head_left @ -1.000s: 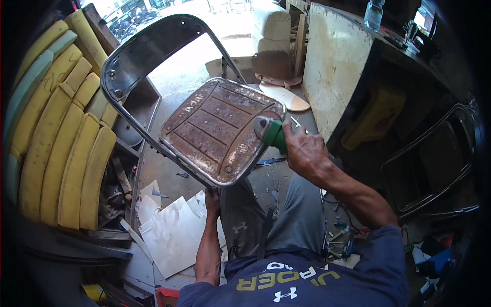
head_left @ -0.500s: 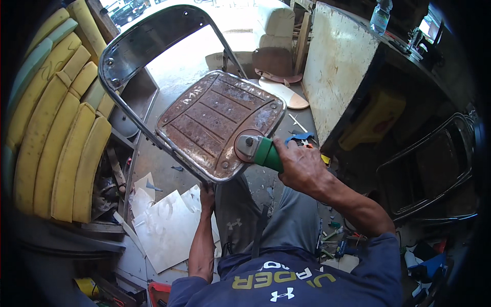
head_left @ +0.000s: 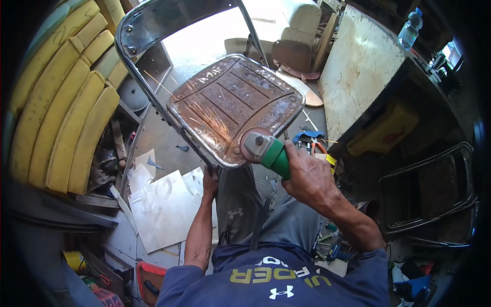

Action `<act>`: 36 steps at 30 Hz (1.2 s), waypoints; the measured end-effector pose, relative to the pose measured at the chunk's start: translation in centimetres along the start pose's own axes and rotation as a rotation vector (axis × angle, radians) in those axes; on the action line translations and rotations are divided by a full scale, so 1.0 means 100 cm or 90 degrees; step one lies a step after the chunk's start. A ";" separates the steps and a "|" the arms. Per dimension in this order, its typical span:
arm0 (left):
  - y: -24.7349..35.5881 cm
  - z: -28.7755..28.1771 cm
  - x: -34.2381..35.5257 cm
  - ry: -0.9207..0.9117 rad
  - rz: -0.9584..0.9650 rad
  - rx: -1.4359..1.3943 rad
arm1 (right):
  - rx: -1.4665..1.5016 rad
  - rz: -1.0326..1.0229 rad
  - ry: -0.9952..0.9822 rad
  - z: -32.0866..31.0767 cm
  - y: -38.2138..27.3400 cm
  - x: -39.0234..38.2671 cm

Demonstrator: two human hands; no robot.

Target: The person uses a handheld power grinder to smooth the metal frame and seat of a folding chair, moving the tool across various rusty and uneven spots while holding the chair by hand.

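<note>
My right hand [head_left: 310, 174] is wrapped round a green angle grinder [head_left: 273, 156]. Its disc meets the near right corner of a rusty metal chair seat [head_left: 230, 100], and orange sparks [head_left: 209, 120] fly off toward the far left across the seat. The seat belongs to a metal chair with a dark curved backrest [head_left: 169, 23] and a tubular frame. My left hand [head_left: 210, 181] is closed round the chair's frame just below the near edge of the seat; its fingers are partly hidden.
Curved yellow foam pads [head_left: 66, 117] are stacked at left. White sheets [head_left: 161, 204] lie on the floor by my left arm. A worn white panel [head_left: 360, 71] stands at right, a plastic bottle [head_left: 410, 31] beyond it. More metal chair frames [head_left: 424, 189] lean at far right; pliers [head_left: 319, 146] lie nearby.
Sparks now stream from the grinder's disc, where none showed before. The grinder is tilted slightly differently at the seat's corner. The whole view has shifted a little.
</note>
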State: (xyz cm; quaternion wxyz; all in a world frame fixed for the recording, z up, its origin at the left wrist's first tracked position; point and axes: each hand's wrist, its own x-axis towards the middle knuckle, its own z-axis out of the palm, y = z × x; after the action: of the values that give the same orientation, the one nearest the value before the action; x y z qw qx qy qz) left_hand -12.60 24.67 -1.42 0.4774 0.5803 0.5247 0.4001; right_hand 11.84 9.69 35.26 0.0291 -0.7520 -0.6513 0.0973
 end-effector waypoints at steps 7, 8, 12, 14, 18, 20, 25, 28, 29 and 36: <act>-0.002 0.000 0.001 0.009 0.003 -0.014 | -0.005 -0.045 -0.016 -0.002 -0.010 0.003; -0.002 0.001 0.002 0.001 0.006 -0.020 | -0.002 -0.035 -0.013 0.000 -0.013 0.005; 0.001 0.003 0.000 0.003 -0.014 -0.007 | -0.006 -0.042 -0.003 0.004 -0.016 0.010; 0.002 0.004 -0.001 0.014 -0.018 -0.006 | -0.005 -0.052 -0.030 0.000 -0.018 0.010; -0.006 0.005 -0.004 0.012 0.011 -0.021 | -0.017 -0.020 -0.007 0.008 -0.019 0.013; -0.014 0.006 0.003 0.030 0.021 -0.033 | -0.006 -0.030 -0.015 0.006 -0.016 0.016; -0.020 0.006 0.005 0.008 0.026 -0.065 | -0.020 -0.062 -0.009 0.010 -0.023 0.012; -0.018 0.004 0.003 0.016 0.028 -0.029 | -0.014 -0.043 -0.005 0.008 -0.021 0.014; -0.019 0.002 0.004 0.022 0.030 -0.018 | -0.016 -0.050 -0.002 0.007 -0.021 0.014; 0.000 0.007 -0.003 0.015 0.028 0.004 | -0.021 -0.052 0.003 0.011 -0.012 0.007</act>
State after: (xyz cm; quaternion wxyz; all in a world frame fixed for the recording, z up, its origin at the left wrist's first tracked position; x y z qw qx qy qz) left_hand -11.97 24.25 -1.54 0.4603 0.5886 0.5187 0.4155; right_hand 10.54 10.48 34.33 0.0226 -0.7253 -0.6829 0.0836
